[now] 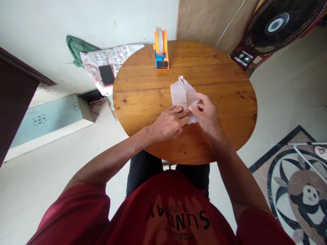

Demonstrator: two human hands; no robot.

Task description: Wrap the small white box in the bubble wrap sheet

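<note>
A piece of bubble wrap (178,93), folded over and whitish, lies near the middle of the round wooden table (143,112). A shiny bit, perhaps tape, sticks up at its far end. My left hand (170,124) rests on the near left part of the wrap with its fingers bent inward. From the right, my right hand (207,114) pinches the wrap's right edge between thumb and fingers. Whatever is inside the wrap, if anything, cannot be made out. Beyond the wrap stands an orange and blue tape dispenser (163,56) with a roll of clear tape on it.
A phone (106,75) lies on a printed white sack (89,64) left of the table, beside a green bag (78,49). At the upper right stands a large fan (277,25). The wall meets the table's far edge.
</note>
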